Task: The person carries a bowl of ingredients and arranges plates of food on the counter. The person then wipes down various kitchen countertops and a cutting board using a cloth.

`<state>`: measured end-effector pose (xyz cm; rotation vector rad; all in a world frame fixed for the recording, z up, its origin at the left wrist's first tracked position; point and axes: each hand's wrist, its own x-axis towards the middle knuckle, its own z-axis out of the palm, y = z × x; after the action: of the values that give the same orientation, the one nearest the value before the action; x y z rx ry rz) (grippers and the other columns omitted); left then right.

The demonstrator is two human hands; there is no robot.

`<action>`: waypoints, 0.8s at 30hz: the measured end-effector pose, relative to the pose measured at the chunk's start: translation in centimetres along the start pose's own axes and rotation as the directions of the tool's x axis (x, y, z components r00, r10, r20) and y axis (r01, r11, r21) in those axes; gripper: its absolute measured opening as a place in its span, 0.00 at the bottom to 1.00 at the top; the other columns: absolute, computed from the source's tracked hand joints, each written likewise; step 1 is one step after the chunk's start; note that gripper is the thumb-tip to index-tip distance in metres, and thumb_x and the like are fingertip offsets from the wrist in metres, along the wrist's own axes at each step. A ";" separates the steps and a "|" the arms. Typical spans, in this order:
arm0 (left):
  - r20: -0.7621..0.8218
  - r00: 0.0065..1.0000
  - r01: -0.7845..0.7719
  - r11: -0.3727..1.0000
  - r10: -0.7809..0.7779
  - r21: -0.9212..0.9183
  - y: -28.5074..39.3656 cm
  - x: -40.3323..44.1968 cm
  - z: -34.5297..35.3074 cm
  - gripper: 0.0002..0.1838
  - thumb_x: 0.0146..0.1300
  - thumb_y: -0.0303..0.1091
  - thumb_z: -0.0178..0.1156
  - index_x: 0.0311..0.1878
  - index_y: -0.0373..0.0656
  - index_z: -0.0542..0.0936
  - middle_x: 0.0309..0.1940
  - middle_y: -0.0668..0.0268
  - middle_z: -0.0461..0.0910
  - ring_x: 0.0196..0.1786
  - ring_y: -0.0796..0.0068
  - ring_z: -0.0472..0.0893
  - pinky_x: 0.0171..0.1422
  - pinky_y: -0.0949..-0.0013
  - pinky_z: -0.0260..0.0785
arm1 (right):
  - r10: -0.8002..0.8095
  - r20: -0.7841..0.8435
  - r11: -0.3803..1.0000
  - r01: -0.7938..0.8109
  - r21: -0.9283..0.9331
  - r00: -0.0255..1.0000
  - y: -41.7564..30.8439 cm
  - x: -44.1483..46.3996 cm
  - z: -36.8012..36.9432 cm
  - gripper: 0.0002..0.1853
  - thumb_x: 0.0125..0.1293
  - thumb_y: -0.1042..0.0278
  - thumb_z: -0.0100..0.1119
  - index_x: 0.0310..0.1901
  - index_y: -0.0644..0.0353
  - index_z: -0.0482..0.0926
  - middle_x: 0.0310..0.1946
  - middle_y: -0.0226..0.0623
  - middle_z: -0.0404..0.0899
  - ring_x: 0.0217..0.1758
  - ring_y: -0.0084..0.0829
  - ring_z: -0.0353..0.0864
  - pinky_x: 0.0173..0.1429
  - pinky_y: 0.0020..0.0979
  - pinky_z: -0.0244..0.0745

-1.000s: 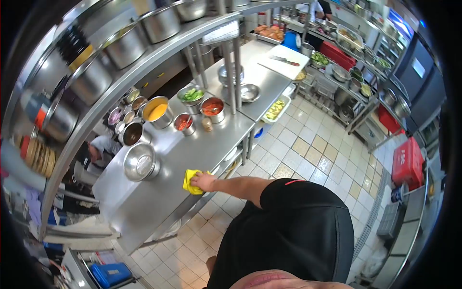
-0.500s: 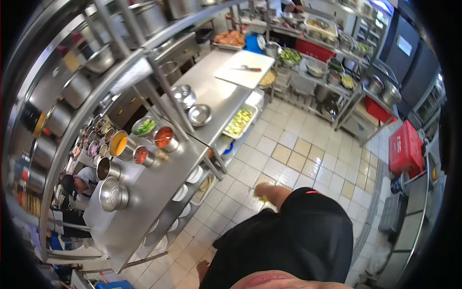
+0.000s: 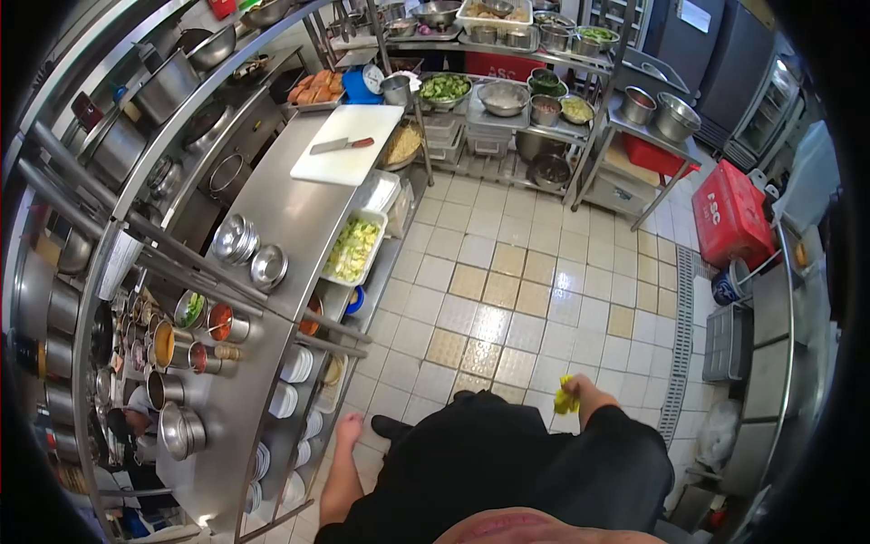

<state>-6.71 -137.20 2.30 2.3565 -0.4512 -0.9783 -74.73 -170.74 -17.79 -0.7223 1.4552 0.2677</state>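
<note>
My right hand hangs in front of my body above the tiled floor, closed around a crumpled yellow-green thing. Whether that is a cloth or a leaf I cannot make out. My left hand is down by my side, its fingers curled into a loose fist with nothing showing in them. It is near the stacked white plates on the shelves under the steel counter, apart from them.
To the left runs a steel counter with metal bowls and sauce pots. Farther along, a knife lies on a white cutting board. A tray of cut vegetables sits lower. A red cooler and floor drain are at right.
My view has swung so that the counter sits further left. My right arm has come out to the side, showing the yellow-green thing clearly. My left forearm and fist now show more fully.
</note>
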 end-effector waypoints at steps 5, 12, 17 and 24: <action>0.019 0.993 -0.117 0.992 0.117 0.047 9.3 2.8 -0.1 0.17 0.59 0.46 0.56 0.34 0.41 0.82 0.27 0.59 0.82 0.34 0.67 0.81 0.40 0.65 0.70 | 0.111 -0.286 0.958 -0.179 -0.223 0.952 -3.0 -10.6 4.1 0.12 0.61 0.61 0.48 0.38 0.56 0.80 0.33 0.38 0.81 0.37 0.35 0.79 0.42 0.43 0.73; 0.134 0.984 -0.150 0.950 0.116 0.273 8.0 5.4 0.6 0.21 0.59 0.52 0.53 0.33 0.43 0.83 0.29 0.55 0.81 0.36 0.59 0.81 0.42 0.60 0.70 | -0.308 -0.173 0.799 0.155 -0.581 0.936 -12.0 7.1 9.0 0.18 0.52 0.55 0.61 0.38 0.61 0.83 0.39 0.49 0.81 0.40 0.44 0.82 0.47 0.40 0.76; 0.222 0.962 0.096 0.956 -0.161 0.278 2.6 8.1 0.4 0.17 0.54 0.47 0.56 0.33 0.43 0.84 0.31 0.56 0.82 0.37 0.59 0.81 0.45 0.61 0.71 | -0.459 -0.250 0.761 0.232 -0.606 0.852 -31.0 -9.0 18.5 0.28 0.45 0.46 0.64 0.41 0.63 0.82 0.41 0.50 0.81 0.43 0.44 0.81 0.47 0.37 0.77; 0.297 0.954 -0.051 0.957 -0.038 0.285 4.2 12.0 -0.6 0.17 0.53 0.46 0.56 0.35 0.44 0.83 0.35 0.54 0.81 0.42 0.55 0.80 0.47 0.59 0.71 | -0.454 -0.207 0.734 0.231 -0.639 0.867 -41.3 -13.6 21.1 0.28 0.46 0.46 0.65 0.42 0.63 0.81 0.40 0.49 0.82 0.41 0.41 0.82 0.44 0.37 0.78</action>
<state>1.50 -146.21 -1.35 2.4628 -0.7657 -1.3565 -35.64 -186.38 5.96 -1.6224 1.5373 0.3179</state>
